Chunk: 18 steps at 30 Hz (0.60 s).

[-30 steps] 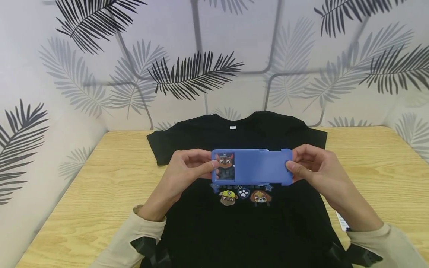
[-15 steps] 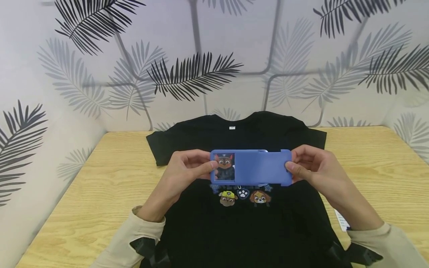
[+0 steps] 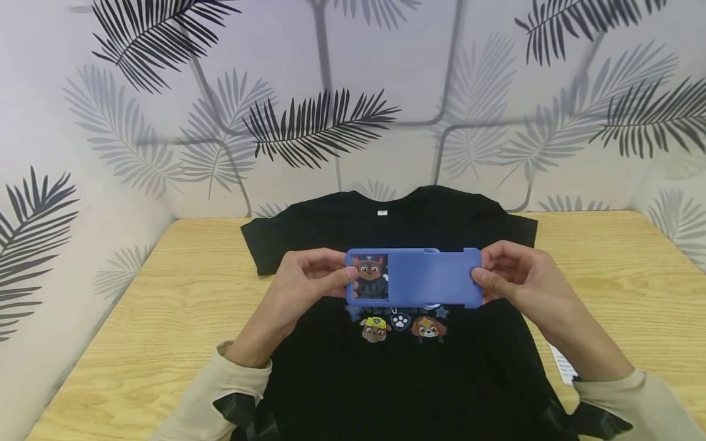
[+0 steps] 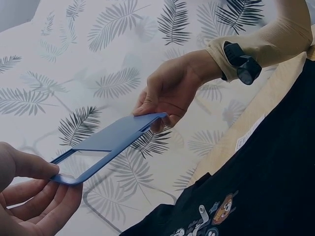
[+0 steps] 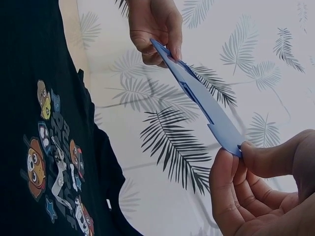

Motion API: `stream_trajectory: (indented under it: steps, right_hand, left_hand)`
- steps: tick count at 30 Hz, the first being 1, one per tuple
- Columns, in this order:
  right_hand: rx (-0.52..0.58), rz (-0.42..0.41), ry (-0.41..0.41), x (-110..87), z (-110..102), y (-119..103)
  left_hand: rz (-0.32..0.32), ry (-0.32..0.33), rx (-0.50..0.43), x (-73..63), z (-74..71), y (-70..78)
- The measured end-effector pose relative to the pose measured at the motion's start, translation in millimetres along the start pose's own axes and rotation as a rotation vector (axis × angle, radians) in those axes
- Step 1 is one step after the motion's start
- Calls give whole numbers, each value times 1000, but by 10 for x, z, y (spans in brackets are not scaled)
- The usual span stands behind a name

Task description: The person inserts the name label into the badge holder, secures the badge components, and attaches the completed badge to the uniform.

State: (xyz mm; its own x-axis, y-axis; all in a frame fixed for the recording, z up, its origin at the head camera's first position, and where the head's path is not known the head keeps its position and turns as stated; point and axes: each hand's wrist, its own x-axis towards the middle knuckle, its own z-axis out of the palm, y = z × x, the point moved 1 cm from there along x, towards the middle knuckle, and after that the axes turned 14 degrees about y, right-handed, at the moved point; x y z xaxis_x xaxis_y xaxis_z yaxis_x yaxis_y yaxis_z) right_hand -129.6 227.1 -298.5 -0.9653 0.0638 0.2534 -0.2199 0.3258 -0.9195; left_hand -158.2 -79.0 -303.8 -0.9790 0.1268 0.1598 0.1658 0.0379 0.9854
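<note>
A flat blue plastic sliding panel [image 3: 427, 277] is held level above a black T-shirt [image 3: 419, 380] by both hands. My left hand [image 3: 300, 278] pinches its left end, thumb on top and fingers underneath. On the right end, my right hand [image 3: 521, 275] grips with the thumb over the edge. Near the left end the panel has a window, and a printed dog face [image 3: 369, 272] on the shirt shows through it. The left wrist view shows the panel [image 4: 110, 135] tilted between the hands; the right wrist view shows it [image 5: 197, 98] nearly edge-on.
The T-shirt lies spread on a wooden table [image 3: 165, 306], its collar toward the back. A white tag [image 3: 562, 365] lies by the right wrist. Behind the table stands a leaf-patterned backdrop [image 3: 386, 61].
The panel is drawn out slightly longer, its window a touch wider. Both hands keep their hold in nearly the same place.
</note>
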Motion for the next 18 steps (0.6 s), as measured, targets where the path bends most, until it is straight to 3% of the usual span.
stream_trajectory:
  steps: [18]
  right_hand:
    - [7,4,5,-4,-8,21]
  left_hand:
    - [-1,10,15,-17,-5,9]
